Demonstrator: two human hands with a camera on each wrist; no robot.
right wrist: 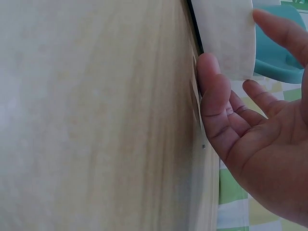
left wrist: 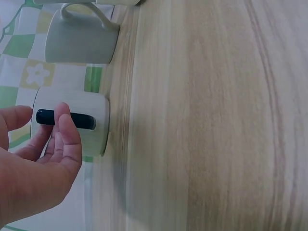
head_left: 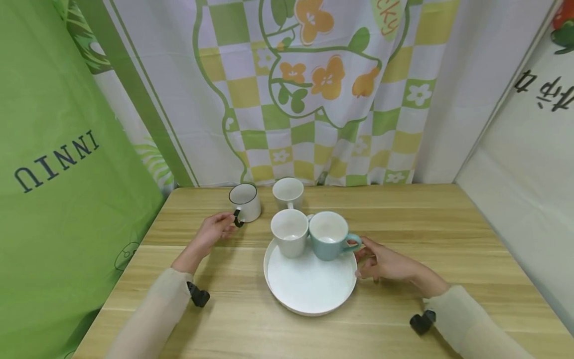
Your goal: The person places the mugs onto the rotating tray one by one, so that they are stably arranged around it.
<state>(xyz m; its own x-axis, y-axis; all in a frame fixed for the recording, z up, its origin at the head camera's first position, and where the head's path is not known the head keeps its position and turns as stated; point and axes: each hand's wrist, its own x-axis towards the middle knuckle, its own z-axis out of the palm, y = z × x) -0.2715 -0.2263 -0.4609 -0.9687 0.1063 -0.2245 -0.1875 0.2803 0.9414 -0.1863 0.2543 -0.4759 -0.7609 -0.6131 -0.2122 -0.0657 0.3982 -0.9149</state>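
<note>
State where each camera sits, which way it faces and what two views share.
Head: on the person's head, facing forward and down at the table and white tray; shows the left hand, right hand and sleeves.
Left wrist: on the left wrist, facing the black-handled mug; shows the left hand.
Right wrist: on the right wrist, facing the white tray and part of the teal mug; shows the right hand.
Shared: head and left wrist both show the black-handled mug.

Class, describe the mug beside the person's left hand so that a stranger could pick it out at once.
Find the wooden table, then its far edge by the patterned curtain. Near that edge, left of centre, stands a white mug, the left hand at its handle. Its black handle and dark rim set it apart from the teal mug and two plain white mugs.
</note>
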